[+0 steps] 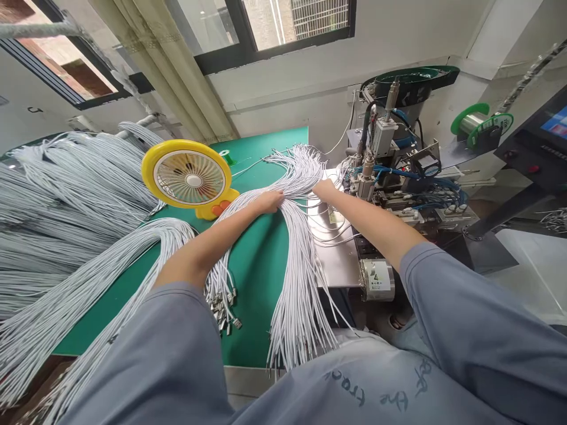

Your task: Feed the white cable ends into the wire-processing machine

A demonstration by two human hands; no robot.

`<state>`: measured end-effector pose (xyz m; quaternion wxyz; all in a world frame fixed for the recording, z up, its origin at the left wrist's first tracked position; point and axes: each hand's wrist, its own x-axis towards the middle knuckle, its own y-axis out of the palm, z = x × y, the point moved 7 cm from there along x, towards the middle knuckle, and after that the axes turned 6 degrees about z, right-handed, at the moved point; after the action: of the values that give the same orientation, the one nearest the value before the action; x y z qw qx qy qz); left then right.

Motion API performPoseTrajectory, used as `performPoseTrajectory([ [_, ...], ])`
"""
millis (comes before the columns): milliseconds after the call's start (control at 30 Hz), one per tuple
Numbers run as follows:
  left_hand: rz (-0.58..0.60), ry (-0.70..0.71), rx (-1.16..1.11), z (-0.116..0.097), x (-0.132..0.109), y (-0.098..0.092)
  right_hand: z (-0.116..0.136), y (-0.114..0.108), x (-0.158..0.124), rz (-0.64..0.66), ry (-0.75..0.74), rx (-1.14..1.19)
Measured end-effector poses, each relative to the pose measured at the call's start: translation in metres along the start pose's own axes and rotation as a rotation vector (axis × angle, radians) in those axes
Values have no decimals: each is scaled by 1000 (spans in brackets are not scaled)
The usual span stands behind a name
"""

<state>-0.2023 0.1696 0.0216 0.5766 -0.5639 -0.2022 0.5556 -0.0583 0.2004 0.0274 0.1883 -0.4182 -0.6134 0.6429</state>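
white cables (pixel 297 271) are laid across the green table (pixel 252 257), beside the machine (pixel 394 165), and seem to be being gathered or parted. some are clasped by the left hand (pixel 270 201), while at the right hand (pixel 325 190) the fingertips are hidden and a grip cannot be confirmed; for the next move, a steady hold without tangling would be called for.

I count one left hand (pixel 269 201), one right hand (pixel 325 190), one yellow fan (pixel 192 180), one green worktop (pixel 254 265), one screen (pixel 556 122), white cables (pixel 297 283) too many to number.
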Motion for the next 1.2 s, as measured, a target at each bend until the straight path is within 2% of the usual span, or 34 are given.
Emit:
performPoseTrajectory([
  [100,27,-8,-24,-4,3,2,7,-7,-5,-1,-10,-1],
  [200,50,-35,-58,-2,4,-4,21,-15,-26,-59,-48,-8],
  [267,29,-64,-77,-1,6,-15,38,-18,-56,-164,-105,4],
  [333,-38,-73,-97,-6,11,-30,58,-15,-101,-368,-231,122],
  [400,-111,-19,-118,-18,20,-41,74,4,-148,-501,-336,278],
  [467,-130,73,-122,-34,34,-43,78,33,-190,-606,-365,439],
  [567,-98,141,-106,-47,57,-36,60,80,-228,-718,-249,639],
  [667,-115,149,-125,-44,72,-33,35,111,-241,-808,-115,732],
  [767,-134,162,-136,-42,77,-34,21,120,-246,-923,-1,733],
  [1000,-181,176,-165,-48,80,-31,34,120,-249,-997,-36,595],
  [1200,-244,180,-193,-48,79,-28,35,122,-251,-992,-20,534],
])
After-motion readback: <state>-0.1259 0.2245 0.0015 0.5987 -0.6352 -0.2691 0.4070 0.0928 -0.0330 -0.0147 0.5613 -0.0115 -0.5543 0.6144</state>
